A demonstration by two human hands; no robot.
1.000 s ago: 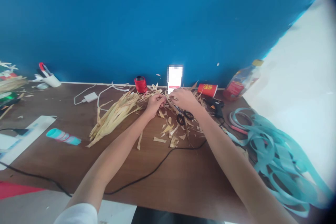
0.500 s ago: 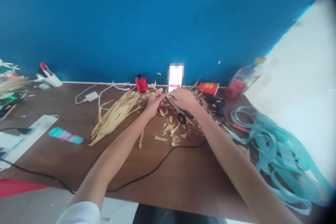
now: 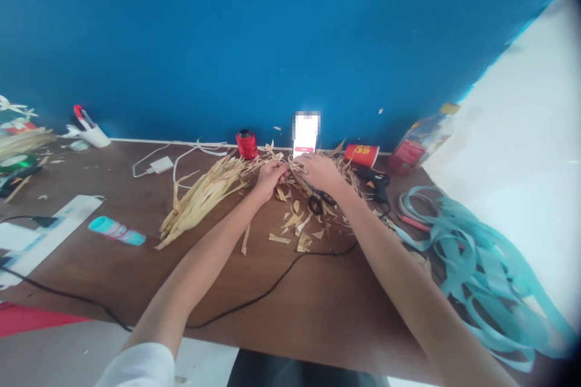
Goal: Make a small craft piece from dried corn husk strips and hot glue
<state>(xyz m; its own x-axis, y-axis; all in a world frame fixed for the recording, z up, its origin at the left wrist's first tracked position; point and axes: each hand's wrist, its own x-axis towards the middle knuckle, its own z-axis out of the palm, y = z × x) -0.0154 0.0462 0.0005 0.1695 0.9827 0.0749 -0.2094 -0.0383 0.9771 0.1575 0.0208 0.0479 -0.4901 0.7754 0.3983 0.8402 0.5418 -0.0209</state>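
My left hand (image 3: 271, 179) is closed in a pinch near the back of the table. Close to its right, my right hand (image 3: 320, 172) has its fingers bent down and gripped together. Between the fingertips is a thin piece of dried husk (image 3: 293, 168), mostly hidden by the hands. Under my right hand lies a pair of scissors (image 3: 315, 205) with black handles, among scattered husk scraps (image 3: 296, 219). A bundle of pale dried husks (image 3: 197, 204) rests left of my left hand. Just behind the hands, a lit phone (image 3: 306, 133) stands against the wall.
A red thread spool (image 3: 246, 146) and a tipped red paper cup (image 3: 362, 155) lie along the wall. To the right are a black glue gun (image 3: 376, 184), a bottle (image 3: 417, 142) and loose turquoise ribbon (image 3: 481, 272). A black cord (image 3: 254, 300) crosses the table; a power strip (image 3: 49, 242) lies left.
The view has shifted very slightly. Both hands stay together in the same place, with only small finger movements.
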